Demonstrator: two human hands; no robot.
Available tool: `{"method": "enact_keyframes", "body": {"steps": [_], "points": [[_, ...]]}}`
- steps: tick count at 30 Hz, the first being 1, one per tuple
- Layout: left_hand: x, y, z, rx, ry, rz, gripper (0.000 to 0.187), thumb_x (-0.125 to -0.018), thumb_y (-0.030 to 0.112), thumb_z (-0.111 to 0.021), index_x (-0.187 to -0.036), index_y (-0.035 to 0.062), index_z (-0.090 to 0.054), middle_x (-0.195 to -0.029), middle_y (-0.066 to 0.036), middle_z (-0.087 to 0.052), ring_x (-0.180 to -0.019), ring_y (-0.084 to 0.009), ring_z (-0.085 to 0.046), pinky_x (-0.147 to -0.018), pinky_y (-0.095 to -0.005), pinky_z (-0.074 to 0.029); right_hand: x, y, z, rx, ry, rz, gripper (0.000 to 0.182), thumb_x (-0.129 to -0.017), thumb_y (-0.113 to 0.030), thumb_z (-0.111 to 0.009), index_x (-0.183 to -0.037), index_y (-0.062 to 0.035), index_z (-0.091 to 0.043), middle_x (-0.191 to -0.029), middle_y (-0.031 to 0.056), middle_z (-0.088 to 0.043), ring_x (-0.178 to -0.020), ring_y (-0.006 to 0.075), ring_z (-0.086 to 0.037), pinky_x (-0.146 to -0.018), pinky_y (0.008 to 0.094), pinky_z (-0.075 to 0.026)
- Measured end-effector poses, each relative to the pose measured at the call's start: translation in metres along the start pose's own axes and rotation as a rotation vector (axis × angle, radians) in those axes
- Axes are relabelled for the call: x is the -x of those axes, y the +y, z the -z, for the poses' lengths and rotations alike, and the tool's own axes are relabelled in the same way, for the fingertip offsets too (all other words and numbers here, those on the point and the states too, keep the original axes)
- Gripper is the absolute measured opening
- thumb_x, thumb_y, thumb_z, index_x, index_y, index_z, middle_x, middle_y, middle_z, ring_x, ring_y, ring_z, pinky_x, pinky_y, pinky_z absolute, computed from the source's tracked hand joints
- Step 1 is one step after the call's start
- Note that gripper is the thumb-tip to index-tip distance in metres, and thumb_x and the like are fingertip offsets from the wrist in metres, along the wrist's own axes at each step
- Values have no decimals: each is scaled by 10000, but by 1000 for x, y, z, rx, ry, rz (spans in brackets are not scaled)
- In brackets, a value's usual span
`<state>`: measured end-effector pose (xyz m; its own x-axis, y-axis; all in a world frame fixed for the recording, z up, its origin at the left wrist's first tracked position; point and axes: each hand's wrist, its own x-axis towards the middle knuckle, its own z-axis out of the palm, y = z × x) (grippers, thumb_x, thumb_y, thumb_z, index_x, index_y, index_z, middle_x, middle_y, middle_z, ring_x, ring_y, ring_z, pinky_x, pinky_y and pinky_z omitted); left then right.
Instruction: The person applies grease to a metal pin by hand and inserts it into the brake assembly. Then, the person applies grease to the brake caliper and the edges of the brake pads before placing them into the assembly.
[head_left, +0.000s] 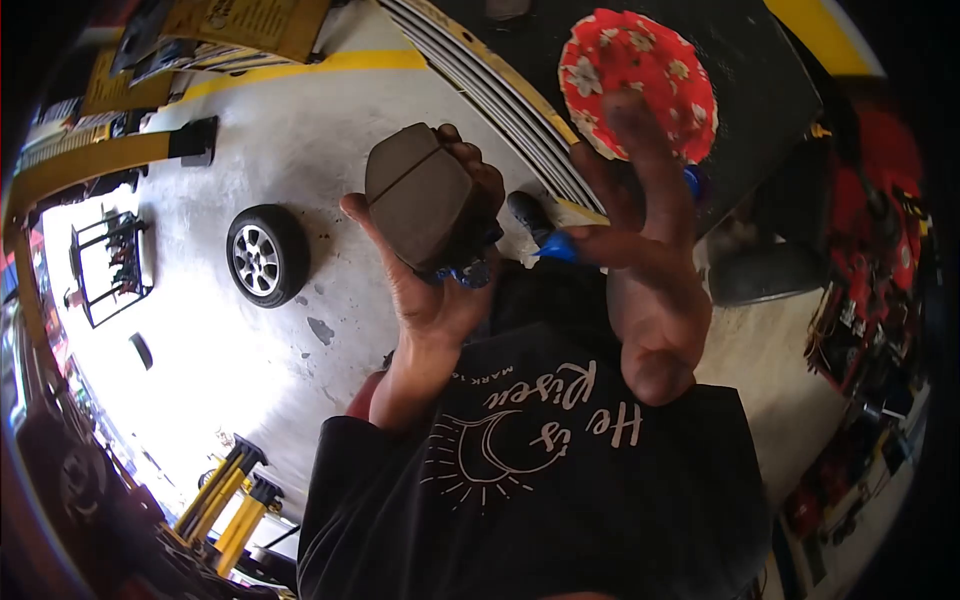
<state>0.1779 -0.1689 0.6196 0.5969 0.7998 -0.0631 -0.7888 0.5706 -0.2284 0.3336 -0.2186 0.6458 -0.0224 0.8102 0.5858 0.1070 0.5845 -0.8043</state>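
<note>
A brake pad (415, 190) lies in my left hand (425, 285). Its grey-brown friction face, crossed by one groove, is turned up to me. My thumb runs along its left side, and fingertips curl around the far right edge. Blue stuff that looks like grease (465, 274) sits at the pad's near lower edge. My right hand (655, 240) is raised apart from the pad, its fingers spread and partly blurred. Bright blue (558, 247) shows on one of its fingertips, and I see nothing gripped there.
A red flowered round cover (640, 80) rests on a black surface (745, 110) at upper right. A wheel with tyre (265, 255) lies on the grey floor to the left. Yellow lift parts (235, 500) stand at lower left; a dark, round-edged object (765, 275) sits at right.
</note>
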Motion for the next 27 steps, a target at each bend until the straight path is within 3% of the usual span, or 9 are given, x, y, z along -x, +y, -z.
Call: {"method": "enact_keyframes", "body": {"steps": [12, 14, 16, 17, 19, 21, 23, 26, 27], "points": [[26, 9, -12, -134, -61, -301, 790, -794, 628, -458, -1246, -12, -361, -1149, -147, -485, -1084, -256, -454, -982, -344, -358, -23, -3, -26, 97, -263, 56, 702, -788, -657, -433, -1055, -30, -603, -1383, 297, -215, -1317, 451, -134, -1020, 554, -201], [27, 7, -16, -232, -96, -393, 789, -797, 630, -449, -1251, -10, -358, -1154, -145, -485, -1094, -253, -455, -993, -349, -350, -28, -10, -31, 427, -279, 181, 679, -793, -652, -424, -1047, -54, -623, -1360, 292, -278, -1305, 461, -156, -1034, 552, -152], [32, 9, -16, -330, -125, -485, 789, -801, 631, -441, -1255, -9, -355, -1158, -142, -485, -1104, -250, -456, -1004, -354, -341, -29, -10, -38, 465, -292, 234, 673, -794, -654, -420, -1035, -62, -632, -1352, 288, -297, -1299, 461, -167, -1038, 550, -129], [37, 14, -13, -121, -108, -445, 790, -800, 633, -438, -1255, -8, -356, -1158, -138, -489, -1103, -249, -460, -1005, -355, -342, -30, -9, -41, 512, -291, 279, 667, -794, -655, -416, -1023, -71, -642, -1344, 285, -316, -1294, 462, -178, -1042, 548, -106], [41, 18, -13, 85, -107, -419, 791, -800, 636, -434, -1256, -6, -357, -1158, -134, -492, -1102, -249, -464, -1006, -356, -344, -31, -3, -43, 422, -304, 309, 666, -796, -650, -419, -1033, -67, -639, -1353, 286, -297, -1299, 462, -167, -1038, 548, -135], [39, 20, -19, -117, -110, -496, 789, -801, 637, -429, -1260, 0, -354, -1162, -132, -491, -1103, -251, -470, -974, -348, -388, -32, 0, -46, 329, -318, 334, 665, -799, -645, -423, -1042, -64, -635, -1363, 286, -279, -1303, 461, -157, -1034, 548, -163], [40, 21, -27, -108, -112, -513, 787, -801, 637, -426, -1263, 5, -351, -1162, -131, -491, -1101, -253, -475, -938, -343, -424, -33, 2, -48, 171, -304, 189, 658, -804, -625, -438, -1091, -58, -611, -1379, 292, -237, -1312, 460, -132, -1016, 541, -229], [45, 22, -28, -142, -106, -564, 787, -799, 640, -423, -1270, 14, -348, -1169, -129, -488, -1098, -260, -487, -871, -338, -482, -46, 2, -57, 199, -397, 222, 656, -808, -609, -451, -1107, -43, -595, -1391, 298, -196, -1319, 458, -104, -995, 534, -279], [47, 23, -27, -185, -98, -599, 789, -797, 642, -422, -1274, 18, -346, -1178, -128, -485, -1097, -264, -494, -842, -339, -504, -47, 0, -63, 166, -379, 177, 626, -822, -594, -433, -1091, -55, -606, -1372, 303, -241, -1308, 461, -146, -1014, 544, -235]]}}
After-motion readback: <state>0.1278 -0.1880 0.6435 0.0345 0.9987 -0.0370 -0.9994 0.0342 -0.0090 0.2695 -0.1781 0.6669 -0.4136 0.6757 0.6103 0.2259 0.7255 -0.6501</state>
